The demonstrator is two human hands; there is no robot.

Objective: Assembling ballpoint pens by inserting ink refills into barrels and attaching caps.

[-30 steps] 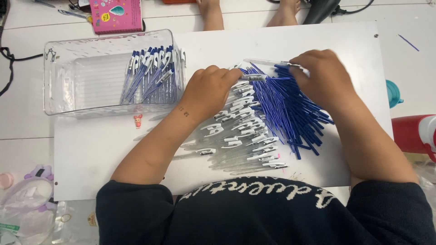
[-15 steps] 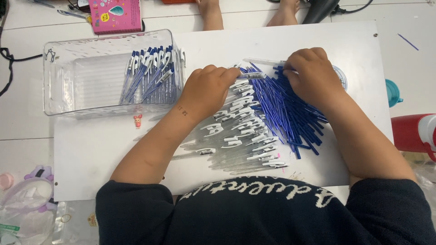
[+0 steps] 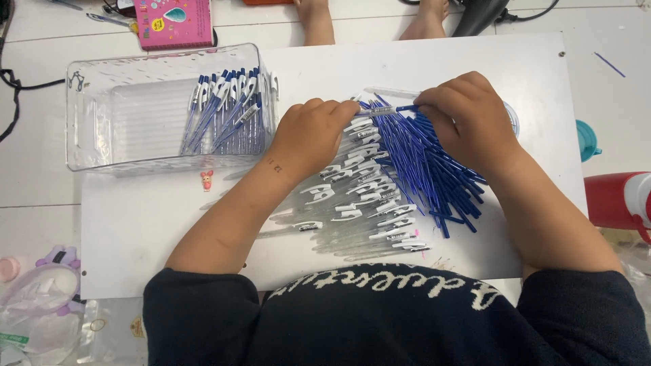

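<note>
The left hand (image 3: 313, 135) and right hand (image 3: 468, 115) pinch one pen (image 3: 386, 109) between them above the blue refills (image 3: 427, 163), which a nudge could likely scatter.

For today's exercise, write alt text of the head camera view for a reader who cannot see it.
Seen from above, a person's left hand and right hand hold a pen between them over a pile of clear pen barrels and blue refills on a white board. A clear plastic bin at upper left holds finished pens.
</note>
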